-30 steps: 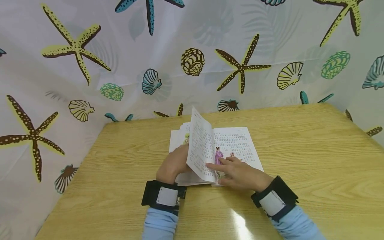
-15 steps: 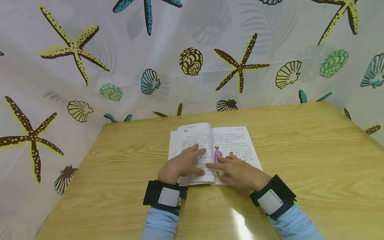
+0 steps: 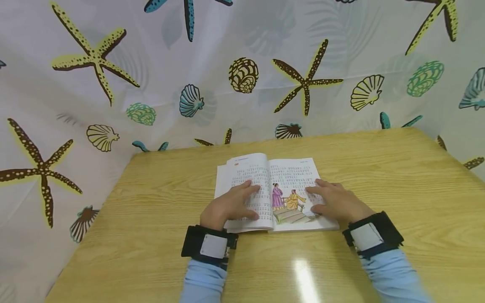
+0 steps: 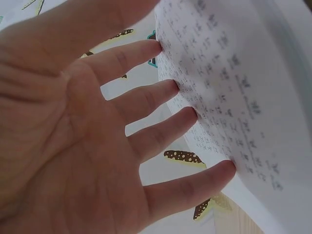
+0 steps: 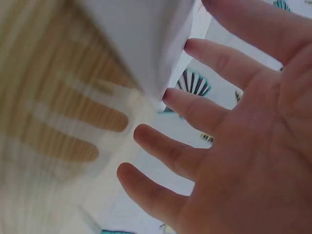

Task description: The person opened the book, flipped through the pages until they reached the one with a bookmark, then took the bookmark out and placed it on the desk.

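A book [image 3: 291, 168] lies spread on the table, its left page [image 3: 250, 168] full of text and its right page carrying a drawing [image 3: 289, 204] of two robed figures. My left hand [image 3: 231, 206] rests on the left page, fingers spread; in the left wrist view the fingertips [image 4: 224, 168] touch the printed paper. At the book's right edge is my right hand [image 3: 337, 202], its thumb and forefinger over the right page. In the right wrist view two fingertips [image 5: 170, 95] meet the page edge, while the other fingers extend past it over the table.
The wooden table [image 3: 159, 219] stretches to both sides of the book. Behind it hangs a pale cloth [image 3: 212, 54] printed with starfish and shells. Each wrist wears a black strap [image 3: 373, 233] below a light blue sleeve [image 3: 202, 277].
The raised page has come down flat on the left, with my left hand now on top of it. My right hand has slid from the book's middle to its right edge, uncovering the drawing.
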`<move>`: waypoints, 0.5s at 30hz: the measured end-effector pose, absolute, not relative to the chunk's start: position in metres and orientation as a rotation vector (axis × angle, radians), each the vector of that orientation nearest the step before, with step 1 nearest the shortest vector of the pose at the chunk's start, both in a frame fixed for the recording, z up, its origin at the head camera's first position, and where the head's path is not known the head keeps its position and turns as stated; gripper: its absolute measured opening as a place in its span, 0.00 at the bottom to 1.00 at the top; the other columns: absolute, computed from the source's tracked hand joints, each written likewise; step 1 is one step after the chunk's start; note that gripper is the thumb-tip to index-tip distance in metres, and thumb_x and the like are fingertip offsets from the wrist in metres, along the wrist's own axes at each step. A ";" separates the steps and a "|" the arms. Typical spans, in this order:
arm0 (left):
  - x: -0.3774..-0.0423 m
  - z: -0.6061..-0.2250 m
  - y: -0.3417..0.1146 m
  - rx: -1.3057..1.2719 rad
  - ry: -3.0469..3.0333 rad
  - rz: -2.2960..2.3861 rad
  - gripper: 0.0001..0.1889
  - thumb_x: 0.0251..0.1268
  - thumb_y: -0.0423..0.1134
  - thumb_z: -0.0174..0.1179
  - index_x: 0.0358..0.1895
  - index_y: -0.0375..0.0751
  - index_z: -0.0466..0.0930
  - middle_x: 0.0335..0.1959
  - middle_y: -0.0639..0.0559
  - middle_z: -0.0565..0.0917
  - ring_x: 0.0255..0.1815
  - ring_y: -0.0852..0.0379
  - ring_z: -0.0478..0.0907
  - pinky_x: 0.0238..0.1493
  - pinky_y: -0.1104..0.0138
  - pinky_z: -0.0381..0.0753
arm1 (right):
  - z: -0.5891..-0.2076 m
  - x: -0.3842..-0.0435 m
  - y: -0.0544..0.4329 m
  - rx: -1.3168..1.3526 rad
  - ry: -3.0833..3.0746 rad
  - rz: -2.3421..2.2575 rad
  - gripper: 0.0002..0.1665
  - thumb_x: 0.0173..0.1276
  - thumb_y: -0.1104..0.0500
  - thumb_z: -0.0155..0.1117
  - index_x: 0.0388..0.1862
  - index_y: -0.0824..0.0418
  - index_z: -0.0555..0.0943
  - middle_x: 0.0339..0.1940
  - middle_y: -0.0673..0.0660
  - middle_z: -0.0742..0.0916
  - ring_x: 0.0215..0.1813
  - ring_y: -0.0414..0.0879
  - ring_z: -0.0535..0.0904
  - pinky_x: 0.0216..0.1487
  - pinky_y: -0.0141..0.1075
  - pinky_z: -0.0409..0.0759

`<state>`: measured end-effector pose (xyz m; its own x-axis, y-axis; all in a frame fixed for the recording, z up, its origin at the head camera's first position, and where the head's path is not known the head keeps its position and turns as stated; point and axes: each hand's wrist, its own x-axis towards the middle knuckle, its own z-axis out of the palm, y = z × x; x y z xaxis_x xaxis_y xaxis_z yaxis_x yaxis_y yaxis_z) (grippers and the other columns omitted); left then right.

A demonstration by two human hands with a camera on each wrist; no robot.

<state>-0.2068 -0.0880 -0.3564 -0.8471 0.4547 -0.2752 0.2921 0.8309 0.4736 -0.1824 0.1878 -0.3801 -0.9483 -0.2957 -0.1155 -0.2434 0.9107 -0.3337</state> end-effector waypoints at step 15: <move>-0.206 -0.356 -0.088 0.545 2.621 0.625 0.41 0.61 0.38 0.73 0.77 0.44 0.65 0.82 0.43 0.54 0.81 0.41 0.50 0.76 0.49 0.55 | -0.377 -0.185 0.210 -0.358 2.846 -0.533 0.35 0.69 0.59 0.68 0.64 0.82 0.71 0.69 0.85 0.66 0.69 0.83 0.59 0.67 0.69 0.62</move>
<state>-0.2065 -0.0884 -0.3556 -0.8484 0.4506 -0.2777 0.2769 0.8250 0.4927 -0.1853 0.2097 -0.3768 -0.9453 -0.2769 -0.1723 -0.1957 0.9043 -0.3794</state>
